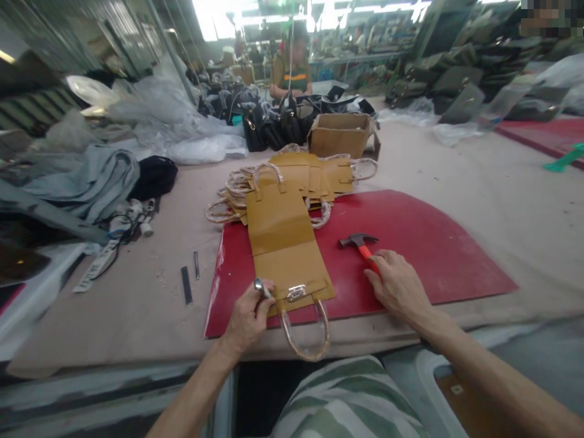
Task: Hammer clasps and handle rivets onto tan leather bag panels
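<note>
A mustard-yellow bag panel (285,228) lies unfolded on a red board (410,243), its plastic-wrapped handle (326,331) hanging toward me over the board's front edge. Near that handle a silver metal clasp (296,293) sits on the panel. My left hand (249,316) is closed around a short metal punch (259,285) held upright at the panel's near left corner. To the right, my right hand (396,280) grips the orange handle of a claw hammer (358,241), whose dark head rests on or just above the red board.
More yellow bag panels (340,173) are stacked behind, with wrapped handles sticking out. A cardboard box (340,134) and black bags (269,125) stand farther back. A black strip (186,285) and a metal rod (196,265) lie left. A person (292,70) is across the table.
</note>
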Action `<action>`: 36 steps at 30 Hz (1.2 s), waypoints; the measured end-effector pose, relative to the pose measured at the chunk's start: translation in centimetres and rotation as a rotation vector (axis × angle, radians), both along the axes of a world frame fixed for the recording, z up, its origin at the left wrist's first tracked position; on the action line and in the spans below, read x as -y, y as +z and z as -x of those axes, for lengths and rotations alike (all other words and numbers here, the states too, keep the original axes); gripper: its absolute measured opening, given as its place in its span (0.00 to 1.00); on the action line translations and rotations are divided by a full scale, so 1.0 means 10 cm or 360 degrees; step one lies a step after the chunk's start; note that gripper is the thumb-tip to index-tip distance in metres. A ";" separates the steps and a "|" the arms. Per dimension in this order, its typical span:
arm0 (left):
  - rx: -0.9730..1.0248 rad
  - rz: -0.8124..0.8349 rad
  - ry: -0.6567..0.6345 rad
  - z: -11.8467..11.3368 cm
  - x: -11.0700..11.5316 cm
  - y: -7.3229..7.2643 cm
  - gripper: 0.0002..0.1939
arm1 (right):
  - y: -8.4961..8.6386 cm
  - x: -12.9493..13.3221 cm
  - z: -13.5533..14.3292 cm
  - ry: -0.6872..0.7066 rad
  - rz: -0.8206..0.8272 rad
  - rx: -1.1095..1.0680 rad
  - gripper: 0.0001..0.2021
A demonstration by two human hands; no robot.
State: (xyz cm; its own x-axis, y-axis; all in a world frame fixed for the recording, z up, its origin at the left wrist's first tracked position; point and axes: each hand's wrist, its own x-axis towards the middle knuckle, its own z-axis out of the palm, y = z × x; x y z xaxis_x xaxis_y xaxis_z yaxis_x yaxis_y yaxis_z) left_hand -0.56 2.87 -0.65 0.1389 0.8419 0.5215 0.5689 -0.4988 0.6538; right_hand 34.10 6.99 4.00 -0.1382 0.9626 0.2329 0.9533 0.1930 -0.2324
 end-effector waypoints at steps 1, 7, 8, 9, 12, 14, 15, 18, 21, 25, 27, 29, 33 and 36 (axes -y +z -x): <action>-0.0001 -0.0005 0.0009 0.00 0.01 0.02 0.09 | -0.04 0.01 0.10 0.0111 -0.0087 -0.0054 0.12; -0.0018 -0.0073 -0.0110 0.03 0.09 -0.01 0.10 | -0.30 0.14 0.66 0.0516 -0.0076 -0.0342 0.12; 0.0001 -0.0041 -0.0069 0.04 0.11 -0.02 0.10 | -0.33 0.16 0.68 0.0538 -0.0083 -0.0360 0.13; 0.0046 0.0033 0.0019 0.04 0.12 -0.03 0.08 | -0.34 0.17 0.68 0.0554 -0.0083 -0.0392 0.14; 0.0275 0.0361 0.0375 0.04 0.15 0.01 0.08 | -0.33 0.17 0.61 0.0625 -0.0028 -0.0476 0.15; 0.0352 0.0488 0.0472 0.00 0.16 0.06 0.10 | -0.32 0.15 0.56 0.0681 0.0016 -0.0480 0.16; 0.0345 0.0508 0.0471 -0.02 0.15 0.09 0.10 | -0.31 0.15 0.55 0.0704 0.0028 -0.0477 0.16; 0.0305 0.0590 0.0441 -0.08 0.12 0.14 0.11 | -0.32 0.14 0.56 0.0721 0.0035 -0.0460 0.17; 0.0609 0.0714 0.0532 -0.09 0.08 0.14 0.12 | -0.32 0.13 0.57 0.0694 0.0052 -0.0449 0.19; 0.0986 0.0649 0.0677 -0.03 0.07 0.12 0.11 | -0.30 0.13 0.58 0.0682 0.0097 -0.0454 0.19; 0.0957 0.0607 0.0637 -0.06 0.07 0.15 0.11 | -0.29 0.13 0.58 0.0672 0.0108 -0.0456 0.19; 0.0970 0.0628 0.0511 -0.16 0.06 0.22 0.11 | -0.28 0.12 0.58 0.0668 0.0108 -0.0459 0.19; 0.1013 0.0845 0.0167 -0.55 -0.03 0.36 0.08 | -0.28 0.11 0.59 0.0666 0.0110 -0.0455 0.19; 0.0870 0.0896 -0.0009 -0.79 -0.15 0.38 0.07 | -0.28 0.11 0.58 0.0657 0.0120 -0.0470 0.19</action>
State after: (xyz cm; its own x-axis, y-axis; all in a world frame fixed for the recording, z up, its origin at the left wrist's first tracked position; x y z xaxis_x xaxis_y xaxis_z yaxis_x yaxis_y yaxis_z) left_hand 7.34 4.34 3.18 -0.0091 0.9999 0.0122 0.0921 -0.0113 0.9957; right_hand 28.26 5.87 1.23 -0.4491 0.8575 0.2512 0.6930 0.5117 -0.5079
